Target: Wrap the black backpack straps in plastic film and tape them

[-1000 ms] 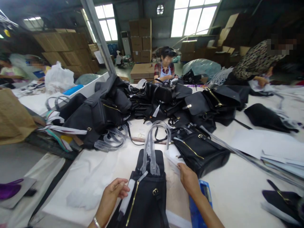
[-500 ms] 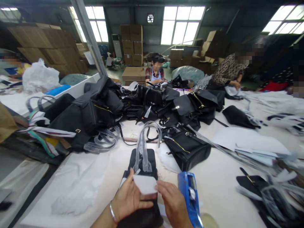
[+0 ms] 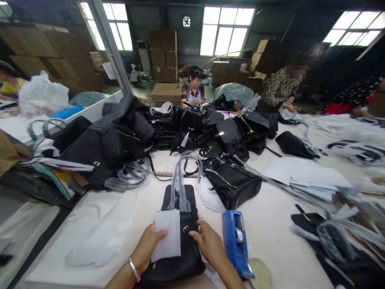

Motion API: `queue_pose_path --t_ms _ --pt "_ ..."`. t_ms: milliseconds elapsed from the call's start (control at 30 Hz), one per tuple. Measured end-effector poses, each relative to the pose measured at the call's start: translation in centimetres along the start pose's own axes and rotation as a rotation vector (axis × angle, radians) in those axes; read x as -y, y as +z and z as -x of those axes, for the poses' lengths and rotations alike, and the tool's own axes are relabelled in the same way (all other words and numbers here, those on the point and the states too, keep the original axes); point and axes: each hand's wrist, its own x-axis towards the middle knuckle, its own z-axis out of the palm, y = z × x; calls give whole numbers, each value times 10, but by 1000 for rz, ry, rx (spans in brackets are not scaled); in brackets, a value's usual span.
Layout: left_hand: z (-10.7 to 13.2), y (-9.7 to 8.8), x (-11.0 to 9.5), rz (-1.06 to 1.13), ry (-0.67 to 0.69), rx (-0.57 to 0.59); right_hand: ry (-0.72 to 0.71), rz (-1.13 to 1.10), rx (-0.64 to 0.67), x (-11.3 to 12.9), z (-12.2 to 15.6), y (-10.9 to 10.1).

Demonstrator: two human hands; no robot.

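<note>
A black bag (image 3: 189,218) lies in front of me, its clear-wrapped handles (image 3: 180,188) stretching away from me. My left hand (image 3: 149,243) is closed on a white sheet of padding (image 3: 171,235), thumb on top, held flat over the bag's left part. Beside the small gold buckle (image 3: 186,229) is my right hand (image 3: 209,243). Its thumb and index finger are apart at the bag's right side, with nothing visible between them. A blue tape dispenser (image 3: 236,241) stands just right of that hand.
Black bags (image 3: 120,136) are heaped across the back and left of the white table (image 3: 138,216). Another bag (image 3: 233,182) sits just beyond the dispenser. White sheets (image 3: 306,172) and more bags (image 3: 345,249) lie at right. Several people work around the table.
The white sheet went from between both hands to my left hand alone, moving left and turning upright over the bag. My right hand let go of it and is now by the buckle.
</note>
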Motion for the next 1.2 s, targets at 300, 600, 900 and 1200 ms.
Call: queue_pose_path --t_ms 300,600,900,1200 --pt "-11 0 8 -28 155 -212 -4 318 231 36 -3 -14" --pt "-10 -6 5 -39 247 -318 -25 -49 208 22 5 -15" --pt "-13 29 14 74 175 -106 106 -1121 297 9 32 -25" --pt "-9 64 10 68 87 120 89 -1189 147 11 41 -32"
